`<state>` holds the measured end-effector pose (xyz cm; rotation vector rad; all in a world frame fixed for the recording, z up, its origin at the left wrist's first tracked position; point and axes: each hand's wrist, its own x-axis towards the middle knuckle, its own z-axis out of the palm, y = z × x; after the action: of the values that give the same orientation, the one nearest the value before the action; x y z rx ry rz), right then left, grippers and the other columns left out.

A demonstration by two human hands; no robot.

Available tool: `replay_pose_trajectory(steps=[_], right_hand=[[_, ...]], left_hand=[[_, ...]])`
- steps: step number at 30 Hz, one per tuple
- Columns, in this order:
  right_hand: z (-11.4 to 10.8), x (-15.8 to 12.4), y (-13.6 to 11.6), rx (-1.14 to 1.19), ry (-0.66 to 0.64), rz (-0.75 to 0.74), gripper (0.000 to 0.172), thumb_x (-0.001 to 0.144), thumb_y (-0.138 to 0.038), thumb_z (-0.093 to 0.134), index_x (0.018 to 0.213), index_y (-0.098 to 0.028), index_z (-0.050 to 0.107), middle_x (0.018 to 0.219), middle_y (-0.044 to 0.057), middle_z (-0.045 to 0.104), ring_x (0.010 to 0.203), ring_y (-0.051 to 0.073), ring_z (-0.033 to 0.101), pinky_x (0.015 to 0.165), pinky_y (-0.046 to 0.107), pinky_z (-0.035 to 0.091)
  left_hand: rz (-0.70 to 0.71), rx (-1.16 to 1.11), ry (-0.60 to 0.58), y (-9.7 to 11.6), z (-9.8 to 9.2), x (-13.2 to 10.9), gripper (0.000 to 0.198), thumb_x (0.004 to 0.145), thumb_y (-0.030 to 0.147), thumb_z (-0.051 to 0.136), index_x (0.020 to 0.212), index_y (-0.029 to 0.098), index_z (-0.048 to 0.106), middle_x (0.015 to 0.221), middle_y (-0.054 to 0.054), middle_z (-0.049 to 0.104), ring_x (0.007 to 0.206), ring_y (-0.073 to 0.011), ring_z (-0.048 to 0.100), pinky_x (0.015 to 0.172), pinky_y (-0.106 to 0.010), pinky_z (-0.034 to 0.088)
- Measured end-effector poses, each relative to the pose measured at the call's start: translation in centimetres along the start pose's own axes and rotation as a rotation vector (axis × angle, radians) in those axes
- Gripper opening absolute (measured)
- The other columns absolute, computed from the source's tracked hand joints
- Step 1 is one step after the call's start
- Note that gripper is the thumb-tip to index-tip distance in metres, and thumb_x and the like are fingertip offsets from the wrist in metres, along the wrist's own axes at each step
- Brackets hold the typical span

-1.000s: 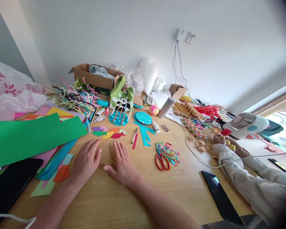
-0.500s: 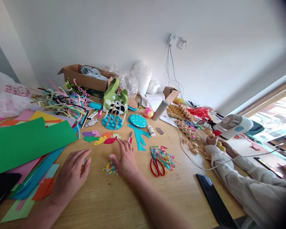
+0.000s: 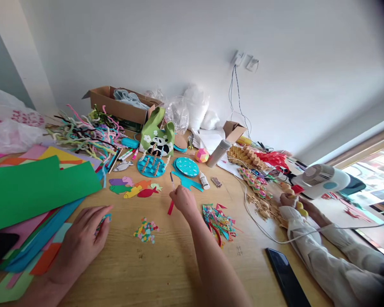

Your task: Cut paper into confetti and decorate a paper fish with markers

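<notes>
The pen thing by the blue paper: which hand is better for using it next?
The right hand, probably: it is at the pen thing, though I can't tell whether it grips it. The left hand is farther away, beside coloured paper, with small bright bits showing by its thumb.

My feed shows me a pale wood-grained tabletop (image 3: 153,275). Near its middle I see a loose scatter of coloured paper dots (image 3: 146,230); beyond them, a cluster of paper fish (image 3: 147,192). To their right lie a red paper strip (image 3: 170,209) and a tangle of paper scraps (image 3: 222,221), with red-handled scissors (image 3: 216,234) partly hidden beside it. Farther back I make out a blue paper cut-out (image 3: 192,184), a small white bottle (image 3: 204,181) and a grey flask (image 3: 219,153). Layered coloured sheets (image 3: 35,187) cover my left; a black phone (image 3: 286,273) lies right.
</notes>
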<state>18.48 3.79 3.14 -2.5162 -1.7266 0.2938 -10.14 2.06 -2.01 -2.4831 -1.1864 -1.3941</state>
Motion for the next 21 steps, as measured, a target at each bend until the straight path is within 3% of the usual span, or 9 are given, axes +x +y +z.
replay_pose_trajectory(steps=[3, 5, 8, 14, 18, 21], right_hand=[[-0.2, -1.8, 1.1, 0.019, 0.062, -0.05, 0.02, 0.095, -0.017, 0.038, 0.105, -0.011, 0.055, 0.094, 0.014, 0.071, 0.084, 0.022, 0.066, 0.063, 0.027, 0.039], [0.7, -3.2, 1.4, 0.018, 0.117, -0.175, 0.017, 0.096, -0.015, 0.037, 0.101, -0.012, 0.053, 0.085, 0.011, 0.069, 0.077, 0.02, 0.063, 0.062, 0.027, 0.038], [2.9, -5.2, 1.5, -0.088, 0.176, -0.365, 0.011, 0.09, -0.009, 0.043, 0.092, -0.014, 0.053, 0.08, 0.009, 0.066, 0.082, 0.022, 0.059, 0.07, 0.03, 0.041], [4.5, -9.6, 3.8, -0.057, 0.243, -0.453, 0.022, 0.084, -0.001, 0.044, 0.098, -0.015, 0.054, 0.087, 0.011, 0.067, 0.09, 0.025, 0.061, 0.078, 0.035, 0.046], [3.9, -11.5, 6.4, -0.022, 0.234, -0.378, 0.02, 0.086, -0.001, 0.042, 0.088, -0.017, 0.054, 0.087, 0.009, 0.066, 0.088, 0.023, 0.063, 0.077, 0.032, 0.046], [3.4, -11.0, 7.2, -0.112, 0.226, -0.249, 0.022, 0.087, -0.002, 0.04, 0.079, -0.017, 0.054, 0.079, 0.009, 0.066, 0.079, 0.024, 0.064, 0.072, 0.033, 0.045]], left_hand=[[-0.002, -0.014, -0.011, 0.0, 0.0, -0.1, 0.025, 0.089, 0.02, 0.05, 0.112, 0.019, 0.061, 0.095, -0.007, 0.069, 0.087, -0.0233, 0.064, 0.081, -0.038, 0.051], [0.001, -0.025, -0.027, -0.2, 0.1, -0.3, 0.026, 0.089, 0.019, 0.05, 0.114, 0.019, 0.06, 0.096, -0.008, 0.068, 0.088, -0.0228, 0.064, 0.081, -0.037, 0.051], [0.024, -0.036, -0.04, -0.6, 0.3, -0.6, 0.027, 0.09, 0.018, 0.051, 0.115, 0.018, 0.058, 0.098, -0.008, 0.067, 0.089, -0.0219, 0.063, 0.082, -0.037, 0.05], [0.007, -0.047, -0.013, -0.6, 0.3, -0.6, 0.023, 0.09, 0.023, 0.05, 0.111, 0.022, 0.06, 0.095, -0.007, 0.069, 0.085, -0.0219, 0.065, 0.079, -0.036, 0.052], [-0.003, -0.067, -0.001, -0.3, 0.2, -0.4, 0.023, 0.09, 0.023, 0.05, 0.11, 0.025, 0.06, 0.093, -0.006, 0.069, 0.084, -0.0219, 0.065, 0.075, -0.035, 0.053], [-0.006, -0.082, -0.003, -0.2, 0.2, -0.4, 0.023, 0.09, 0.024, 0.05, 0.11, 0.025, 0.061, 0.095, -0.006, 0.07, 0.086, -0.0227, 0.066, 0.076, -0.036, 0.053]])
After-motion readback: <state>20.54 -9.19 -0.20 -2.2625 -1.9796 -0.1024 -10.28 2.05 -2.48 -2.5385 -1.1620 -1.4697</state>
